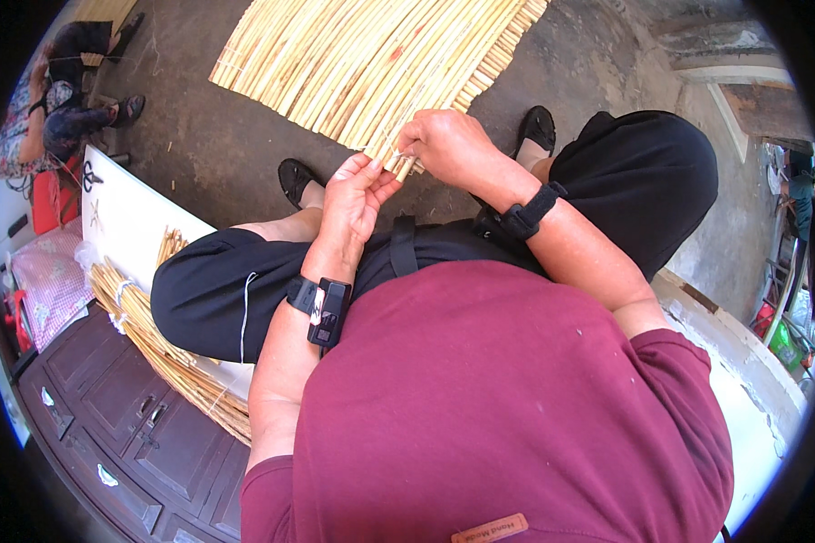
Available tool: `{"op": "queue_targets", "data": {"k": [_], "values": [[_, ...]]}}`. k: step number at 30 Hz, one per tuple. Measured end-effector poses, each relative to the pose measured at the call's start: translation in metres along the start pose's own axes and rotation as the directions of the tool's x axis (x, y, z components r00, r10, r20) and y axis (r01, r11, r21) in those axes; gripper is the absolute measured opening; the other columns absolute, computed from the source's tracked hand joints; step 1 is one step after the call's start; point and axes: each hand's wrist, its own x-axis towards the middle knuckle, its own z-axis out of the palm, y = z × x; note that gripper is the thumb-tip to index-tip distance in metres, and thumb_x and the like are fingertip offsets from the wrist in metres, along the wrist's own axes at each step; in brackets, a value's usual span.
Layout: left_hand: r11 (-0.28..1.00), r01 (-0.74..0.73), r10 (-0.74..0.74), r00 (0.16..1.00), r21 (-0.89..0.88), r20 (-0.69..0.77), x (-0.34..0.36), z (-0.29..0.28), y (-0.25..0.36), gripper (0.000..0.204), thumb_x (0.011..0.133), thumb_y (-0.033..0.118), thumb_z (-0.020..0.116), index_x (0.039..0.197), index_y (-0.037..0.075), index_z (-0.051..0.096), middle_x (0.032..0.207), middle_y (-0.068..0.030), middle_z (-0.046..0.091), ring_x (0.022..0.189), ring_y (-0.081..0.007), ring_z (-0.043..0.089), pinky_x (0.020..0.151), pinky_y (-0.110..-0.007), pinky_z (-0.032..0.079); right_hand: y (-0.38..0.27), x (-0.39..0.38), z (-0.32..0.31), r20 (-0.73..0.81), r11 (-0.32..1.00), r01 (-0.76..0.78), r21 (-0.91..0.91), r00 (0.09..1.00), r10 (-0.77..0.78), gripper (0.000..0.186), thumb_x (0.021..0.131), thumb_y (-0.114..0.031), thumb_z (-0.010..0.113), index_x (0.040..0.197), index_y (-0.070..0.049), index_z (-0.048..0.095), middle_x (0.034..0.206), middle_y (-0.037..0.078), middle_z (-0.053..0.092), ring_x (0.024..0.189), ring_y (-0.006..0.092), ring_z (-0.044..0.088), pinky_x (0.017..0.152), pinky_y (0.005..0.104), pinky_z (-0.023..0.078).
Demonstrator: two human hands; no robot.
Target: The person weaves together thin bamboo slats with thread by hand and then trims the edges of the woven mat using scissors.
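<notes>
We have our hands together at the near corner of a mat of pale sticks (371, 68). Our left hand (358, 195) pinches the stick ends between thumb and fingers, and our right hand (448, 149), just beside it, has its fingertips pressed on a thin white string (400, 156) at the same corner. The mat stretches away from us over the grey floor (186, 86), its sticks side by side; we cannot tell how much of it rests on the ground. Our black shoes stand apart, to either side of that near corner. We wear a dark strap on each wrist, the left one carrying a small black device (330, 312). By our left knee, a long bundle of sticks (181, 362) lies between a white board (131, 204) and a dark brown cabinet (140, 434). Farther off on that side sits another person (59, 118).
</notes>
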Motion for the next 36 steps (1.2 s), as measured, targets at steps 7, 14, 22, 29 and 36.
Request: {"op": "queue_targets", "data": {"k": [7, 14, 22, 29, 36], "values": [[1.000, 0.006, -0.006, 1.000, -0.001, 0.012, 0.000, 0.006, 0.000, 0.005, 0.090, 0.006, 0.060, 0.094, 0.004, 0.058, 0.088, -0.0073, 0.064, 0.079, -0.0199, 0.064, 0.077, -0.038, 0.056, 0.000, 0.010, -0.012, 0.129, 0.996, -0.089, -0.004, 0.988, 0.089, 0.008, 0.078, -0.017, 0.066, 0.082, -0.012, 0.071, 0.084, 0.007, 0.068, 0.083, 0.0279, 0.065, 0.071, 0.0384, 0.050], [0.999, -0.051, 0.050, 0.997, -0.013, -0.053, -0.008, 0.017, 0.012, 0.019, 0.090, 0.012, 0.059, 0.106, 0.003, 0.052, 0.097, -0.0118, 0.063, 0.081, -0.0231, 0.064, 0.072, -0.038, 0.056, 0.006, 0.002, -0.021, 0.047, 0.987, -0.122, 0.109, 0.992, 0.117, 0.009, 0.078, -0.015, 0.066, 0.083, -0.008, 0.070, 0.081, 0.010, 0.067, 0.078, 0.0262, 0.065, 0.071, 0.0353, 0.050], [0.970, -0.224, 0.231, 0.970, 0.090, -0.072, 0.004, 0.008, 0.022, 0.018, 0.090, 0.014, 0.060, 0.104, 0.005, 0.053, 0.080, -0.0033, 0.059, 0.061, -0.0140, 0.061, 0.055, -0.029, 0.054, 0.017, -0.003, -0.034, -0.071, 0.961, -0.157, 0.229, 0.982, 0.178, 0.014, 0.085, -0.017, 0.057, 0.089, -0.007, 0.066, 0.078, 0.017, 0.065, 0.076, 0.0331, 0.064, 0.069, 0.0402, 0.049], [0.960, 0.004, 0.034, 0.991, 0.279, -0.132, -0.010, 0.009, 0.027, 0.014, 0.094, 0.017, 0.056, 0.088, 0.005, 0.058, 0.064, -0.0016, 0.053, 0.052, -0.0115, 0.053, 0.051, -0.026, 0.049, 0.012, -0.012, -0.041, 0.148, 0.853, -0.348, 0.390, 0.938, 0.315, 0.014, 0.089, -0.017, 0.053, 0.090, -0.004, 0.059, 0.065, 0.012, 0.061, 0.055, 0.0214, 0.060, 0.054, 0.0342, 0.047], [0.908, -0.189, 0.225, 0.973, 0.375, -0.054, -0.017, 0.027, 0.023, 0.015, 0.093, 0.016, 0.055, 0.083, 0.005, 0.056, 0.062, -0.0001, 0.051, 0.048, -0.0086, 0.047, 0.045, -0.024, 0.041, 0.030, -0.019, -0.034, 0.111, 0.753, -0.341, 0.563, 0.934, 0.340, 0.010, 0.094, -0.014, 0.050, 0.091, -0.004, 0.052, 0.062, 0.004, 0.055, 0.047, 0.0104, 0.052, 0.045, 0.0269, 0.041]]}}
